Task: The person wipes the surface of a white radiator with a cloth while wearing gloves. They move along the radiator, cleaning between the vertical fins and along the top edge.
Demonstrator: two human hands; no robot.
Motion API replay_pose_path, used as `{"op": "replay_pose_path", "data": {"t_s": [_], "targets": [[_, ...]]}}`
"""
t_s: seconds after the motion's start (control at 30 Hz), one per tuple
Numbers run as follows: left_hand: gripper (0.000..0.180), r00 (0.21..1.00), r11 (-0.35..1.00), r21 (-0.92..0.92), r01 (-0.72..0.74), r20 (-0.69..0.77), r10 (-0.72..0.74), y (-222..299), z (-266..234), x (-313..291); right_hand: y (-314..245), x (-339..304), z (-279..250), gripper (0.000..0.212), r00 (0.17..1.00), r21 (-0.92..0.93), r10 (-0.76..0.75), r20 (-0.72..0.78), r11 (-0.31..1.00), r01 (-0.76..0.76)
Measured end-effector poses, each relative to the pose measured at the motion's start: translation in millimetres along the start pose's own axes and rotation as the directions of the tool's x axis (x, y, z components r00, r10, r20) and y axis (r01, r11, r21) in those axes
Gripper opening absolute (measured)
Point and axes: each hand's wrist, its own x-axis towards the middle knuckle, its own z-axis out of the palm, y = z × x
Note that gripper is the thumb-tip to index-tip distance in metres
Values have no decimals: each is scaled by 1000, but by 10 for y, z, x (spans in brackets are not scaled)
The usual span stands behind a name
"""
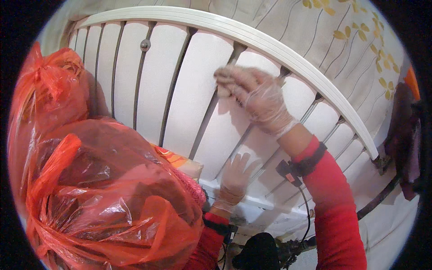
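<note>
My right hand [263,99], in a clear plastic glove and blurred by motion, presses a small pale wiping cloth [223,86] against the upper part of a white radiator [198,76]. The fingers are closed round the cloth, so only its edge shows. Lower down, my left hand [235,177], gloved in the same clear plastic, rests with spread fingers on the radiator's lower front. Nothing is held in it. Broad upright white columns with dark gaps make up the radiator, under a curved white top rail [216,21].
Large red plastic bags [117,180] with tied tops fill the left side, close to my left forearm. A grey round knob [145,45] sits in one gap. Patterned wallpaper [346,58] covers the wall behind. At the right hangs a dark cloth [400,130] beside a dark pipe [380,198].
</note>
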Motion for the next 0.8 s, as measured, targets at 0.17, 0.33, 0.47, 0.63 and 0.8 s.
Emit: {"op": "replay_pose_path", "data": {"t_s": [0.17,0.33,0.47,0.63,0.8], "targets": [[52,999,998,53,-29,-44,31,-12,47,-30,280,277,239,34,966,-159,241,-98,954,-254],[50,1000,999,31,-31,1,31,-83,80,-92,-56,287,422,34,1000,-194,16,23,981,-11],[50,1000,1000,-5,-28,1,28,-85,84,-101,-192,357,375,32,978,63,-86,190,995,76],[49,1000,999,-47,-17,-7,17,-85,89,-99,220,801,388,28,974,-173,228,-4,959,-226],[51,999,999,-33,-29,-16,29,-102,117,-136,-176,751,572,27,986,147,153,63,976,-161]]}}
